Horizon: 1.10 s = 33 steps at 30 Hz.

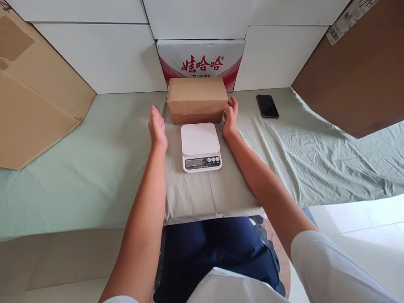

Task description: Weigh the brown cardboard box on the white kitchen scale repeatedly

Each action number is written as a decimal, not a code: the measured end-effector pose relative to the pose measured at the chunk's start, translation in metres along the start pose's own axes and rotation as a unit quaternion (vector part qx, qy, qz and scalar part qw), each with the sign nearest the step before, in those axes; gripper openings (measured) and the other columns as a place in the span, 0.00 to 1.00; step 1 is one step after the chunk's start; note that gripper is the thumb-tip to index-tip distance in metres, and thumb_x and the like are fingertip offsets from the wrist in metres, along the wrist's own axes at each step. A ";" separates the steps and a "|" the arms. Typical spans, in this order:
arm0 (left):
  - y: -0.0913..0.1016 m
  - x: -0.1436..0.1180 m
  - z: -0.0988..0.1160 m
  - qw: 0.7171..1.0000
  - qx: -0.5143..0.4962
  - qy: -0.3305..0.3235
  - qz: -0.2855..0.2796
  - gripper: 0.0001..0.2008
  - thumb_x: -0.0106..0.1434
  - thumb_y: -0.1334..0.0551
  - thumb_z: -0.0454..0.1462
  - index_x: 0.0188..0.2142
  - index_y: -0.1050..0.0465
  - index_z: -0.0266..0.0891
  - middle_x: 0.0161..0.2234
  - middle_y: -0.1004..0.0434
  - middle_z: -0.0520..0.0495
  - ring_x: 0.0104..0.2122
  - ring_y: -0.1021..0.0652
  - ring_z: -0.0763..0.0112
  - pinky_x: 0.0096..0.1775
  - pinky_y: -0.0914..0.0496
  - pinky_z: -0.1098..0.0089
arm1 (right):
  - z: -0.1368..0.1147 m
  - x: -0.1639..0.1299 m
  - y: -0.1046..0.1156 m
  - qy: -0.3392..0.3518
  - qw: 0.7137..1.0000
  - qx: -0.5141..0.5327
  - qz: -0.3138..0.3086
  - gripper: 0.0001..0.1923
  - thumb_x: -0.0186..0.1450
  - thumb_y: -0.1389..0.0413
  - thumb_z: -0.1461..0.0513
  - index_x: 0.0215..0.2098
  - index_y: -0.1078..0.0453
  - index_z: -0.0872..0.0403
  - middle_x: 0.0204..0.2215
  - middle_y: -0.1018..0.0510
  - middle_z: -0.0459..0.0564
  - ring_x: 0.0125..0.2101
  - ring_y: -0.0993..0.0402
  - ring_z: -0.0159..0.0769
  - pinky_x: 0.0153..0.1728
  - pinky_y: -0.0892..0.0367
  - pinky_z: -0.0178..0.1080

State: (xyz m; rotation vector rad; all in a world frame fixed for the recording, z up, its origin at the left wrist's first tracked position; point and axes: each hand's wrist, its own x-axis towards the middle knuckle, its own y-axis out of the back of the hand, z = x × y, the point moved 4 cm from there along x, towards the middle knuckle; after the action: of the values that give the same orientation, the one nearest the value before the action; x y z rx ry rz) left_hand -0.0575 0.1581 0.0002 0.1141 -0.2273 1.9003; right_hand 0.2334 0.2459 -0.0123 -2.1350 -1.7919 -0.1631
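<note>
A small brown cardboard box (197,99) sits on the cloth-covered table (94,168), just behind a white digital kitchen scale (200,146) whose platform is bare. My left hand (157,127) hovers to the left of the box with flat fingers, a small gap away from it. My right hand (230,117) is at the box's right side, fingers extended and touching or nearly touching its lower right corner. Neither hand holds anything.
A black phone (267,105) lies on the cloth to the right. A red-and-white printed carton (201,62) stands behind the box against white boxes. Cardboard sheets lean at the left (34,92) and right (353,71).
</note>
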 end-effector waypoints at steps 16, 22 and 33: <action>-0.014 -0.005 0.004 0.997 -0.039 0.066 -0.022 0.48 0.65 0.59 0.69 0.73 0.44 0.44 0.76 0.50 0.39 0.75 0.46 0.61 0.72 0.46 0.60 | -0.004 -0.005 0.009 -0.074 0.995 0.046 0.045 0.33 0.58 0.47 0.49 0.61 0.42 0.45 0.66 0.36 0.52 0.68 0.37 0.42 0.69 0.39 0.57; -0.018 -0.004 0.003 0.997 -0.038 0.052 -0.039 0.45 0.67 0.57 0.67 0.74 0.45 0.45 0.76 0.50 0.42 0.75 0.44 0.61 0.73 0.46 0.62 | 0.002 -0.006 0.004 -0.031 0.999 0.011 -0.040 0.35 0.63 0.47 0.43 0.65 0.47 0.41 0.71 0.40 0.49 0.71 0.42 0.45 0.69 0.38 0.56; -0.020 0.000 -0.007 0.997 -0.022 0.037 -0.057 0.44 0.67 0.52 0.66 0.71 0.38 0.41 0.75 0.46 0.39 0.75 0.43 0.59 0.74 0.50 0.57 | 0.010 -0.002 0.002 -0.023 0.998 0.003 -0.065 0.47 0.62 0.48 0.37 0.73 0.62 0.38 0.76 0.49 0.48 0.76 0.51 0.45 0.74 0.49 0.61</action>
State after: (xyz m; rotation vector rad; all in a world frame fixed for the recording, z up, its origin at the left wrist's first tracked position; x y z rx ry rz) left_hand -0.0384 0.1662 -0.0041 0.0276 -0.2076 1.7823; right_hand 0.2335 0.2468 -0.0226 -2.0332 -1.9552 -0.1414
